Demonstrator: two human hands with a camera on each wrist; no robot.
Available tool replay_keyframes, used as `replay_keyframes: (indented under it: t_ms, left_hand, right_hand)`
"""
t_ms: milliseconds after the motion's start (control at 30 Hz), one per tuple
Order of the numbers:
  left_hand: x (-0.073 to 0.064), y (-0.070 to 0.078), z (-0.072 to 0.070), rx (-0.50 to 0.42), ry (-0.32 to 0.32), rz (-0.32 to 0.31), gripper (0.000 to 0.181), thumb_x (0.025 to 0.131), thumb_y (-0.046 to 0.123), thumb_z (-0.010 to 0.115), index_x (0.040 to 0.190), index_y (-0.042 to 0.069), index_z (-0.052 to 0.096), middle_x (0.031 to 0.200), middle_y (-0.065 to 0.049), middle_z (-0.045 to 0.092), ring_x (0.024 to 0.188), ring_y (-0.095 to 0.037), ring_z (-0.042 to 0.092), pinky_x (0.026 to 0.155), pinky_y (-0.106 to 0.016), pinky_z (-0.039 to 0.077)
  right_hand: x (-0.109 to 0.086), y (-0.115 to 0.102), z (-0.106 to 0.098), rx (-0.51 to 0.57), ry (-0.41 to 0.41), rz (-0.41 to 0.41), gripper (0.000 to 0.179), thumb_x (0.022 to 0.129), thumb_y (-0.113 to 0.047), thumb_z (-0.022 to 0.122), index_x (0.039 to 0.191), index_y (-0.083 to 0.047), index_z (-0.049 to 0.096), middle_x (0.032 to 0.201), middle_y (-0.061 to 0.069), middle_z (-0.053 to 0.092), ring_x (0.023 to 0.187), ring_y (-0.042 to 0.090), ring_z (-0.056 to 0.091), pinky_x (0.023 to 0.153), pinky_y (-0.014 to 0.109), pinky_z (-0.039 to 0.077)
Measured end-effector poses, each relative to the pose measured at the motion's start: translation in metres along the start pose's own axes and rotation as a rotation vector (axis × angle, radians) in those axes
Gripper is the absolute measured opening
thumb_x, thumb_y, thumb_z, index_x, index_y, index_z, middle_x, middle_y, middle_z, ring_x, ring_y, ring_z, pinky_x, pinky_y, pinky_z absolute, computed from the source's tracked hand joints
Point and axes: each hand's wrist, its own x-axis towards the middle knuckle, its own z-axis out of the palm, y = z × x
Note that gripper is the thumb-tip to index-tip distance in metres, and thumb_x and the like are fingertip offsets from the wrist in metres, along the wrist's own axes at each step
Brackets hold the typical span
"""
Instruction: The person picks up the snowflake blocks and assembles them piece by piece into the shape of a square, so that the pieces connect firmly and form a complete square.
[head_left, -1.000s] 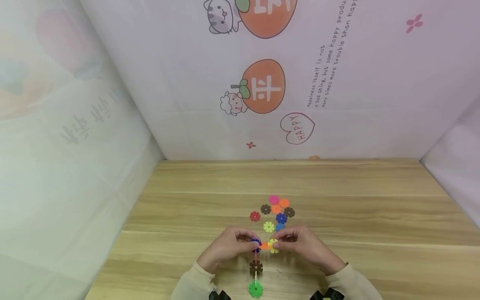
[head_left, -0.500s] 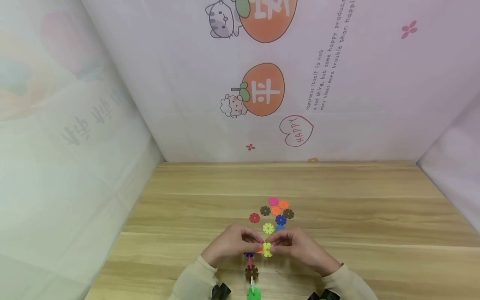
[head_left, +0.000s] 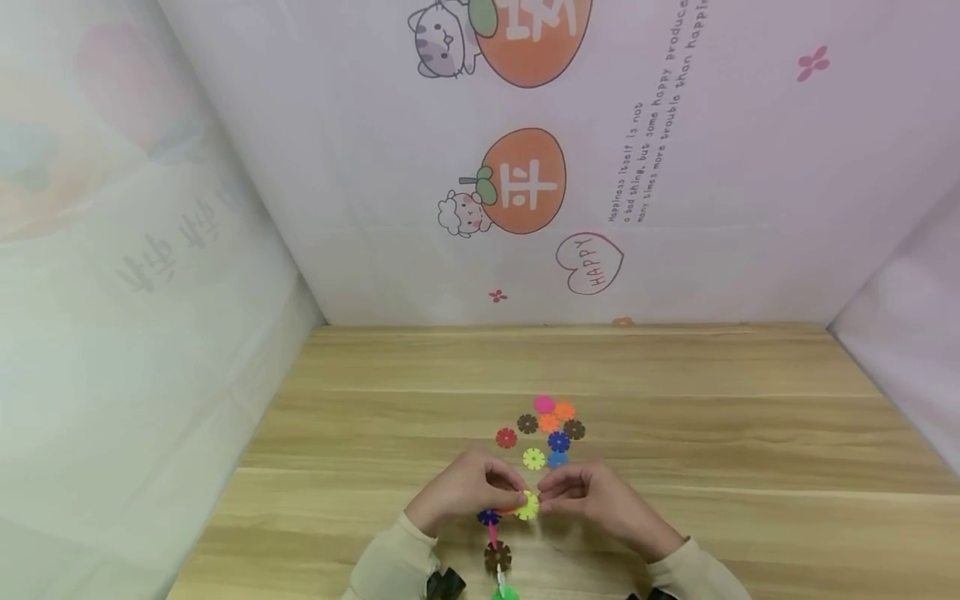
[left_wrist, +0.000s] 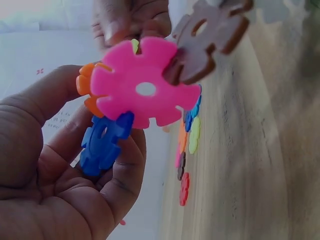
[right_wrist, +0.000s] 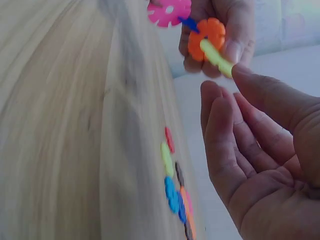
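Note:
A chain of slotted snowflake discs hangs from my left hand (head_left: 463, 489), which pinches it near the orange disc (right_wrist: 214, 31). At its upper end is a yellow disc (head_left: 529, 507), edge-on in the right wrist view. Beyond the orange come a dark blue disc (left_wrist: 98, 152), a pink disc (left_wrist: 117, 75), a brown disc (left_wrist: 192, 55), a white piece (head_left: 502, 579) and a green disc (head_left: 506, 594), partly cut off. My right hand (head_left: 603, 504) is beside the yellow disc; its thumb tip meets or nearly meets the edge, its bent fingers apart from it.
Behind the hands, several loose discs lie on the wooden table (head_left: 712, 417): red (head_left: 506, 438), yellow-green (head_left: 534, 459), light blue (head_left: 558, 459), dark blue, brown, orange and pink (head_left: 544, 404). A printed white cloth (head_left: 360, 250) stands at the table's back edge.
The chain's upper end has shifted left and slightly down. My left hand has moved its pinch from the dark blue disc towards the orange and yellow ones. My right fingers have loosened from the yellow disc.

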Motion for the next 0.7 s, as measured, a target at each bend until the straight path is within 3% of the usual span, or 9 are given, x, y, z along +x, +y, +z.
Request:
replay_keyframes:
  t_ms: [167,467,700]
  left_hand:
    - [0.000,-0.003,-0.001,-0.027,0.025,-0.015,0.009,0.085,0.015,0.077,0.092,0.011,0.078,0.092,0.000,0.075,0.082,-0.013,0.065,0.074,-0.027,0.054]
    - [-0.001,-0.002,-0.005,-0.042,0.023,-0.021,0.010,0.085,0.013,0.077,0.093,0.008,0.077,0.095,-0.003,0.075,0.082,-0.013,0.066,0.075,-0.027,0.054]
    - [-0.001,-0.002,-0.007,-0.039,0.017,-0.022,0.010,0.085,0.013,0.077,0.094,0.008,0.077,0.093,-0.004,0.075,0.081,-0.012,0.067,0.076,-0.027,0.055]
  right_hand:
    - [-0.004,0.008,-0.006,-0.115,0.096,0.031,0.034,0.084,-0.022,0.077,0.110,0.000,0.071,0.100,0.009,0.075,0.090,0.019,0.069,0.078,0.021,0.055]
    - [0.003,0.012,-0.007,-0.320,0.381,0.153,0.027,0.081,-0.013,0.079,0.106,-0.005,0.073,0.094,0.001,0.074,0.083,0.009,0.067,0.074,0.021,0.056]
    - [0.016,0.013,-0.010,-0.444,0.403,0.150,0.030,0.079,-0.010,0.081,0.107,-0.002,0.072,0.093,0.004,0.074,0.082,0.011,0.066,0.076,0.031,0.058]
